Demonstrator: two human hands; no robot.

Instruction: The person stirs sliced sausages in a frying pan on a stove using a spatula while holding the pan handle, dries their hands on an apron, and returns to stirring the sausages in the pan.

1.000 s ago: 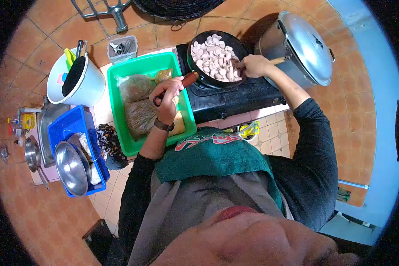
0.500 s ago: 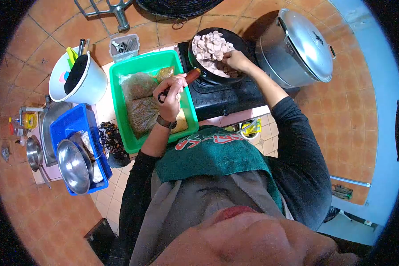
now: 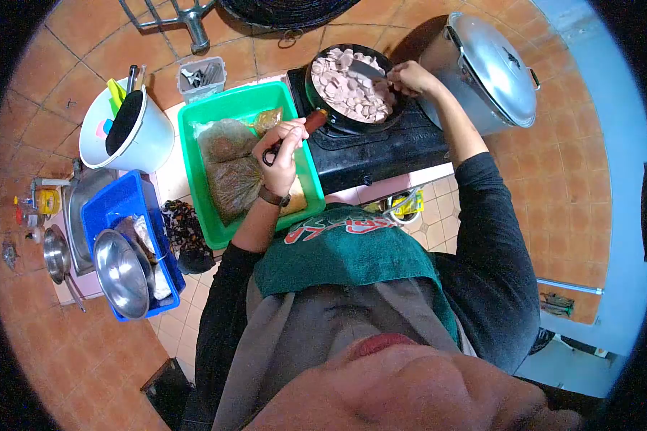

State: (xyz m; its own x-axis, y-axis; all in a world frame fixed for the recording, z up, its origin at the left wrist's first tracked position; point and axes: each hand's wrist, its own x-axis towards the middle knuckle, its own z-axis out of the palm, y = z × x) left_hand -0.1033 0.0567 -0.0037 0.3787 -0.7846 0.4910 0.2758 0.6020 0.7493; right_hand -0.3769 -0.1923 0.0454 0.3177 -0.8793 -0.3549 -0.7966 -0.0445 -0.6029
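Change noted: slices point(image 3: 352, 95), heaped a moment ago, now lie spread across the pan point(image 3: 397, 106). Spatula point(image 3: 366, 70) blade visible above them. Right hand point(image 3: 413, 79) closed around its handle at the pan's right rim; left hand point(image 3: 282, 154) grips the brown handle point(image 3: 316, 120) left of the pan. Inference: contents turned over, pan steadied.
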